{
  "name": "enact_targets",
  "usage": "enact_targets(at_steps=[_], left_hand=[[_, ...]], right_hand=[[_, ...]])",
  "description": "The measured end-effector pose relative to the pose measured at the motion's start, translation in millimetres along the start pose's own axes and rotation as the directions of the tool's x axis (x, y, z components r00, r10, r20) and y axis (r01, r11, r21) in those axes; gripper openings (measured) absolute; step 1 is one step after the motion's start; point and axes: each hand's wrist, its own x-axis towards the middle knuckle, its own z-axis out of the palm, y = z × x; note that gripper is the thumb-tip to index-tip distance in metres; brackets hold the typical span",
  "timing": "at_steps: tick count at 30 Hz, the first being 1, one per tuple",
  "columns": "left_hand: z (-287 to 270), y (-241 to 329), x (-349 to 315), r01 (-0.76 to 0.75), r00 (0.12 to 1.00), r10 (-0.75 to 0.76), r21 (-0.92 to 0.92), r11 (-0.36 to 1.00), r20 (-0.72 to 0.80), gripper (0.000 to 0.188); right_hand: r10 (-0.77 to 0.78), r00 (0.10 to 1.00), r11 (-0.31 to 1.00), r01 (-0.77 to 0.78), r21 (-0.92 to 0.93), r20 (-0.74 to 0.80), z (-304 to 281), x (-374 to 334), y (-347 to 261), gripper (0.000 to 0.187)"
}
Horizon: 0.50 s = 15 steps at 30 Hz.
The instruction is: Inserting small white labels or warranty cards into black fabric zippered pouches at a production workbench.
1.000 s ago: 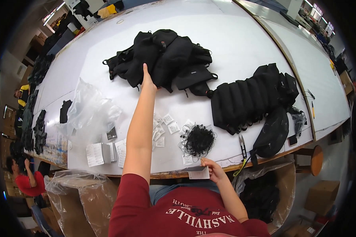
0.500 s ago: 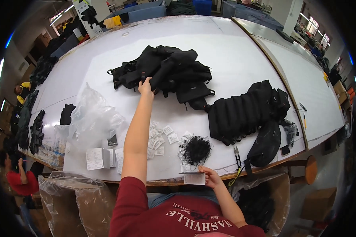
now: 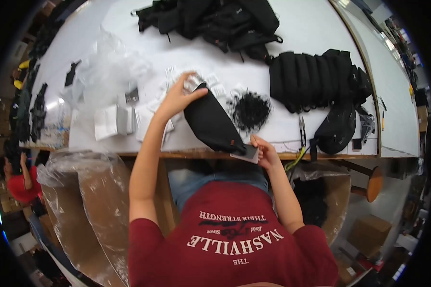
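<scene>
A slim black fabric bag [image 3: 213,122] slants across the front of the table before me. At its upper end is my left hand [image 3: 181,95], its thumb against the bag and its fingers spread apart. Between the thumb and fingers of my right hand [image 3: 266,152] is a folded card tag [image 3: 248,154], right at the bag's lower end. A tangle of thin black cords [image 3: 251,111] lies just right of the bag. Loose white labels [image 3: 215,88] are scattered behind and beside my left hand, partly hidden by it.
Black bags form a heap [image 3: 215,21] at the back and a neat row [image 3: 311,79] to the right. Thread snips [image 3: 302,131] lie near the front edge. Clear plastic [image 3: 105,62] and white leaflets [image 3: 110,122] are at left. Plastic-lined cartons [image 3: 96,201] stand below the table.
My left hand has come back from the heap toward me, and one black bag now lies in front of me. My right hand still holds the tag. The view has tilted downward.
</scene>
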Motion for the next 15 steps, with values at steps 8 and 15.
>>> enact_targets(at_steps=[8,15], left_hand=[[42.8,37.4,-103.4,-0.336,0.876,0.259,0.129,0.933,0.408,0.047],[125.1,6.5,-154.4,-0.186,0.960,0.246,0.352,0.917,-0.134,0.030]], right_hand=[[-0.017,0.992,0.912,-0.037,-0.409,-0.128,42.1,-30.6,-4.8,0.011],[-0.018,0.975,0.635,-0.160,-0.755,-0.221,78.2,-32.3,-27.6,0.012]])
